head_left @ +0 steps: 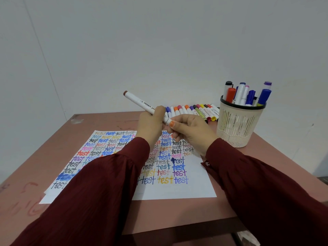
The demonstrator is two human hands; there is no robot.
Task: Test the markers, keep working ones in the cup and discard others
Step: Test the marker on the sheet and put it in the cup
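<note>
Maroon sleeves (106,185) lead to both hands (150,126) (192,134) gripping one white marker (140,102).

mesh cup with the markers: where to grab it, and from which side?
Grip the cup round its wall, just under the black rim, coming from the right or front. It stands upright and widens upward, so the rim should stop slip. The marker row lies close on its left; the standing markers block a top grasp.

Plain white walls (159,41) meet in a corner at left. The reddish-brown worktop (177,213) bears scuffs and scribbles.
</note>
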